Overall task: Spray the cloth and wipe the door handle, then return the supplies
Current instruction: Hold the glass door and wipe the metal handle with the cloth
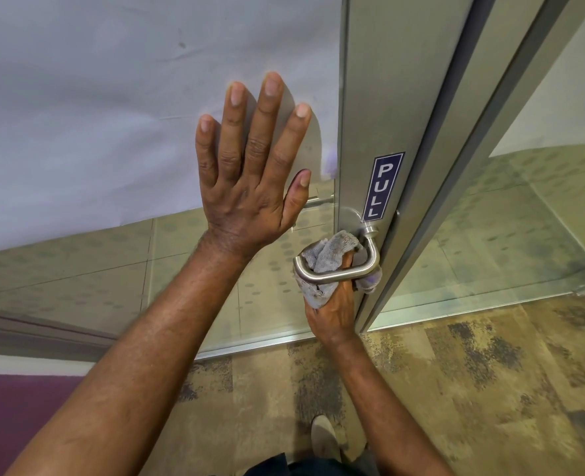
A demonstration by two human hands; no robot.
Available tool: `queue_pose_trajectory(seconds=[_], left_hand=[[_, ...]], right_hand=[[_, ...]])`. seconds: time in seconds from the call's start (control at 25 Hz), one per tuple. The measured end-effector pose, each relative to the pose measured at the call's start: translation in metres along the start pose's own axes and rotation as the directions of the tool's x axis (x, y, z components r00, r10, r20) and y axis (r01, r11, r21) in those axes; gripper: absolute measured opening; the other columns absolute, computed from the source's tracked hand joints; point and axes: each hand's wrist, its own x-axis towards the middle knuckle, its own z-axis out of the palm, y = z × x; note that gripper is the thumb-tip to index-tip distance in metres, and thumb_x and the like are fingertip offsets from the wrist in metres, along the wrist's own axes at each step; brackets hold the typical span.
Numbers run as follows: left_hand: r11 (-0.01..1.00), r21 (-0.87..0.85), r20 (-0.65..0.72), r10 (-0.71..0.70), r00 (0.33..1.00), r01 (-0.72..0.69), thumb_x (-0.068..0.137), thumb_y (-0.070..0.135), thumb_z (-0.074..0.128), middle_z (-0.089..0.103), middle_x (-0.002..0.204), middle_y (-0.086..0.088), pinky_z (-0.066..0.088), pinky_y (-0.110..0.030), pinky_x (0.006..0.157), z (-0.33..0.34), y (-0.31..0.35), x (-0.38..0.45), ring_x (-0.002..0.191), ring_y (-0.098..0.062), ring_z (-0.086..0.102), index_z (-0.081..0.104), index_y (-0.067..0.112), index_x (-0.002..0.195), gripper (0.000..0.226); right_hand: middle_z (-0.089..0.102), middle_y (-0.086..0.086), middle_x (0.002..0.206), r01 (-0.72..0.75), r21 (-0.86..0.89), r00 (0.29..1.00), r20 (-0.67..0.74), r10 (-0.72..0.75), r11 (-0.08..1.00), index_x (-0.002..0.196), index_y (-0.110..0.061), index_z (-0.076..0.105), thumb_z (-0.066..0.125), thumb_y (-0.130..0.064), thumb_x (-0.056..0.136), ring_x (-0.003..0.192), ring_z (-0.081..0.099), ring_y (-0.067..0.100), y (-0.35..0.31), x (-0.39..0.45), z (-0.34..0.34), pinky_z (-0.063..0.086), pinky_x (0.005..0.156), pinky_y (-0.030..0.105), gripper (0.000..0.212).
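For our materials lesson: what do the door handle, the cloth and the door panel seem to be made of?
Handle: probably stainless steel, brushed satin finish; grey tube with soft, streaked highlights.
Cloth: looks like terry or microfibre; grey, fuzzy looped pile, crumpled in the right hand.
Door panel: apparently glass; floor tiles show through its lower part, and the left hand presses flat on it.

Right hand (pixel 332 305) fingers hidden inside the grey cloth (pixel 329 257) behind the door handle (pixel 339 274); both forearms cut off at bottom edge.

Blue PULL sign (pixel 384 187); perhaps a shoe (pixel 325 438) below.
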Motion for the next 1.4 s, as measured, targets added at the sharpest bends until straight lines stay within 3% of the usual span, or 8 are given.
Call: queue_pose_trajectory(seconds=[0.16,0.32,0.56,0.72,0.92,1.08,1.28,1.4], left_hand=[[1.000,-0.001,-0.004,0.006,1.000,-0.006,0.102,0.044,0.027,0.032,0.154,-0.015,0.003,-0.044,0.127,0.001,0.000,-0.001,0.157,-0.019,-0.008,0.040,0.019,0.151,0.056],[1.000,0.002,-0.012,0.002,1.000,-0.002,0.102,0.045,0.026,0.032,0.154,-0.015,0.002,-0.044,0.127,0.002,-0.001,0.000,0.157,-0.019,-0.007,0.040,0.019,0.150,0.056],[1.000,0.018,-0.012,0.025,1.000,-0.025,0.102,0.045,0.026,0.000,0.172,0.002,0.002,-0.044,0.127,0.001,0.000,0.000,0.157,-0.020,-0.005,0.039,0.020,0.152,0.057],[1.000,0.009,-0.013,0.021,1.000,-0.021,0.102,0.045,0.026,0.010,0.171,-0.001,0.001,-0.044,0.127,0.002,0.000,0.001,0.157,-0.019,-0.007,0.040,0.020,0.150,0.056],[1.000,-0.001,-0.023,-0.002,1.000,0.002,0.101,0.044,0.027,0.031,0.153,-0.016,0.001,-0.044,0.126,0.002,0.000,0.001,0.157,-0.018,-0.006,0.041,0.019,0.148,0.055],[1.000,0.010,-0.022,0.006,1.000,-0.006,0.101,0.044,0.027,0.030,0.154,-0.016,0.001,-0.044,0.126,0.002,0.001,0.000,0.157,-0.019,-0.006,0.041,0.019,0.149,0.056],[1.000,0.016,-0.020,0.003,1.000,-0.002,0.101,0.045,0.026,0.029,0.159,-0.012,0.001,-0.043,0.126,0.002,0.000,0.002,0.156,-0.018,-0.007,0.041,0.019,0.148,0.056],[1.000,0.027,-0.021,0.002,1.000,-0.002,0.101,0.045,0.026,0.026,0.161,-0.013,0.001,-0.043,0.127,0.002,0.001,0.001,0.157,-0.019,-0.006,0.040,0.019,0.150,0.057]], right_hand=[[0.052,0.024,0.144,0.197,-0.136,0.974,-0.088,-0.210,0.971,0.154,-0.013,0.030,0.080,-0.024,0.086,0.136,0.050,0.043,0.000,0.020,-0.006,0.039,0.113,0.063,0.085],[0.036,0.024,0.146,0.386,-0.539,0.875,-0.042,-0.482,0.749,0.156,-0.013,0.019,0.078,-0.031,0.082,0.133,0.039,0.048,0.002,0.034,0.001,0.037,0.108,0.065,0.096],[0.023,0.017,0.163,0.375,-0.494,0.861,-0.129,-0.493,0.784,0.161,-0.016,0.014,0.077,-0.037,0.081,0.145,0.030,0.040,0.012,0.033,0.007,0.021,0.123,0.049,0.105],[0.047,0.033,0.149,0.080,-0.214,0.993,-0.065,-0.096,0.974,0.148,-0.061,0.018,0.069,-0.044,0.090,0.140,0.045,0.048,0.034,0.001,0.011,0.035,0.119,0.057,0.079],[0.058,0.017,0.138,-0.022,-0.324,0.998,0.051,0.041,0.946,0.145,-0.014,0.043,0.070,-0.040,0.092,0.132,0.053,0.036,0.068,-0.015,0.012,0.042,0.116,0.050,0.064],[0.055,0.003,0.137,0.039,-0.359,0.999,0.044,-0.025,0.933,0.141,-0.008,0.051,0.069,-0.034,0.095,0.133,0.051,0.028,0.059,-0.016,0.012,0.038,0.118,0.050,0.056],[0.046,0.021,0.139,0.190,-0.480,0.973,-0.027,-0.231,0.856,0.152,-0.010,0.034,0.071,-0.041,0.092,0.132,0.045,0.045,0.030,0.011,0.009,0.028,0.121,0.054,0.077],[0.010,0.016,0.169,0.294,-0.483,0.916,-0.105,-0.388,0.825,0.164,-0.012,0.004,0.055,-0.049,0.101,0.156,0.012,0.040,0.029,0.014,0.012,0.015,0.124,0.054,0.090]])
